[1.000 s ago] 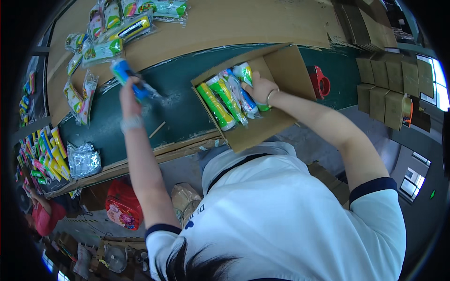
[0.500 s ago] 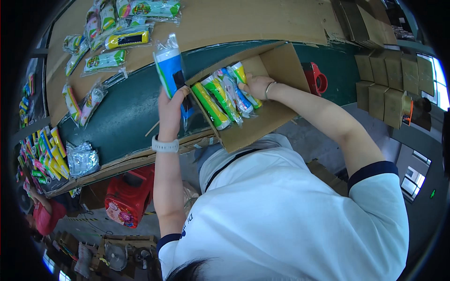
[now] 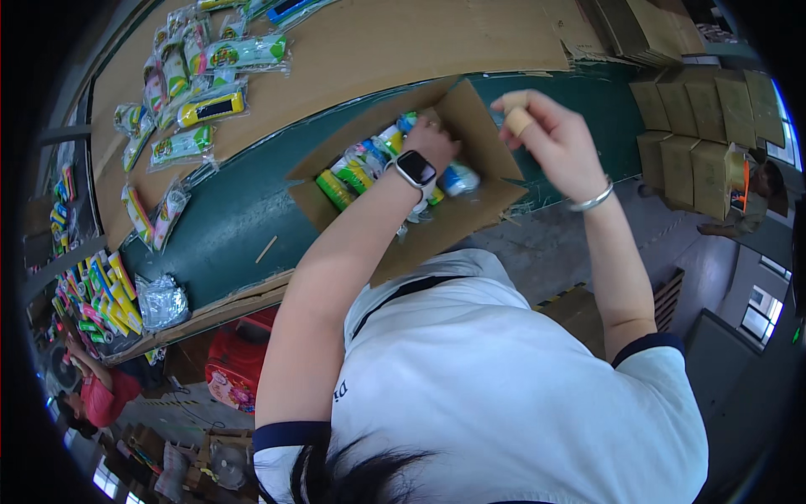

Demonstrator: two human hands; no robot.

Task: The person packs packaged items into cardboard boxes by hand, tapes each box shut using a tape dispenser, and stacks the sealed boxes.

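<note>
Down inside the open cardboard box [image 3: 470, 118] on the green table [image 3: 227, 218], the left hand [image 3: 432, 143] is buried among the packets [image 3: 361, 168], fingers curled down on a blue-and-white packet [image 3: 457, 178], though whether they actually clamp it cannot be told from the head view. That packet lies just below the left fingertips, with the row's long axes running slantwise from the box's lower left to its upper right. Over the box's right wall, the right hand [image 3: 550, 139] hovers empty, fingers loosely bent and apart, clearly the farther hand.
</note>
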